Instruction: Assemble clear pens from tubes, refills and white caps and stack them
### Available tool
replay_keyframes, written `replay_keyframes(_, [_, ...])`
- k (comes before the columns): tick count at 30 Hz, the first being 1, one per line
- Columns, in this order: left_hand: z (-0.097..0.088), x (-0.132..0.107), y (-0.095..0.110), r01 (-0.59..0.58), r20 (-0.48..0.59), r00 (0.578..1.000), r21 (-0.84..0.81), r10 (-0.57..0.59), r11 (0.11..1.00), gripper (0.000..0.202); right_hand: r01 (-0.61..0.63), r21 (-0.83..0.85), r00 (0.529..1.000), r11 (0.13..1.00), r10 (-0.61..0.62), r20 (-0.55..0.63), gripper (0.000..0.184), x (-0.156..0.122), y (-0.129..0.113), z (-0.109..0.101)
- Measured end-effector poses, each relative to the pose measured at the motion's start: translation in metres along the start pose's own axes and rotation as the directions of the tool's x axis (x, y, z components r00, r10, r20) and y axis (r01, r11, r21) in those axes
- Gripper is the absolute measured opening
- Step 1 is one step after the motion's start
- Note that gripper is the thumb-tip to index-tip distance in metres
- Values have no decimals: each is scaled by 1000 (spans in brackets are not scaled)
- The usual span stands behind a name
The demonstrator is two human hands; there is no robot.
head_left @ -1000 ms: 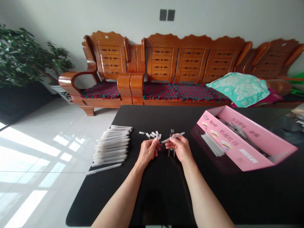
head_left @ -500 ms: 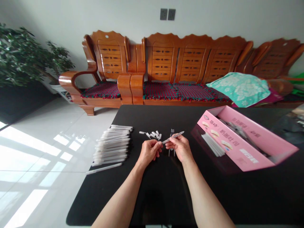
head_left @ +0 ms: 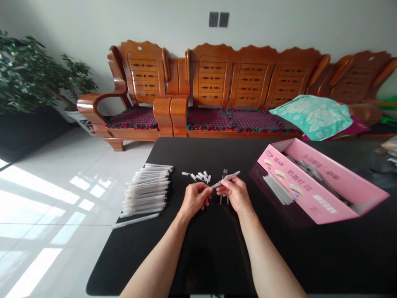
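A whitish pen (head_left: 232, 175) slants up to the right between my hands, its narrow end pointing away from me. My left hand (head_left: 195, 196) pinches its lower end between thumb and finger. Around its middle are the closed fingertips of my right hand (head_left: 235, 192). Small white pen caps (head_left: 203, 176) lie loose just beyond my left hand. Partly hidden behind my right hand are thin dark-ended sticks (head_left: 225, 171), perhaps refills. To the left, many translucent pens with dark ends form a row (head_left: 147, 188), and a single pen (head_left: 136, 220) lies nearest me.
On the right of the black table (head_left: 211, 256) stands an open pink box (head_left: 310, 186) with items inside. Several white sticks (head_left: 278, 189) lie against its near side. Behind the table is a wooden sofa (head_left: 214, 78) with a turquoise cushion (head_left: 316, 116).
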State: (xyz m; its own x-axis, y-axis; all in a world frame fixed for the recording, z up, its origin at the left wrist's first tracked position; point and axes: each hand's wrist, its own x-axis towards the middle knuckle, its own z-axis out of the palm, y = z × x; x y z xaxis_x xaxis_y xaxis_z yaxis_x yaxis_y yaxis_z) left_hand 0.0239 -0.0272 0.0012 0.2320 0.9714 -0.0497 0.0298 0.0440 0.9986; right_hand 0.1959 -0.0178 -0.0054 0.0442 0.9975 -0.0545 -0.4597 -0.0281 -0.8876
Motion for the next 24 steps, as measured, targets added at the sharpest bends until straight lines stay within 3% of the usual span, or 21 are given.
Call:
replay_keyframes(4, [-2,2,-1,13,-35,999,-6,-13,1000,41,-2,-2,1000,1000,2,-6,29,0,0,0])
replay_keyframes(9, [0,1,-4,-11,19,1000,16,10,1000,39,-6,-18,1000,1000,7,8,28,-1,0,0])
replay_keyframes(14, [1,-2,-2,-72,-30,996,174,79,982,29,-3,-44,1000,999,3,17,24,0,-1,0])
replay_keyframes(16, [-3,0,-1,-178,-99,971,314,219,933,25,0,-43,1000,999,-1,-13,26,0,-2,-1])
replay_keyframes(18, [-10,4,-2,-251,-191,904,487,382,837,23,3,-40,999,999,-5,-44,32,0,-3,-2])
replay_keyframes(21, [-24,15,-13,-190,-272,821,699,502,689,37,14,-46,998,999,-16,-59,54,-1,-5,-2])
replay_keyframes(24, [-35,27,-31,-88,-275,833,791,481,605,50,46,-61,997,997,-49,-51,85,-3,-7,-1])
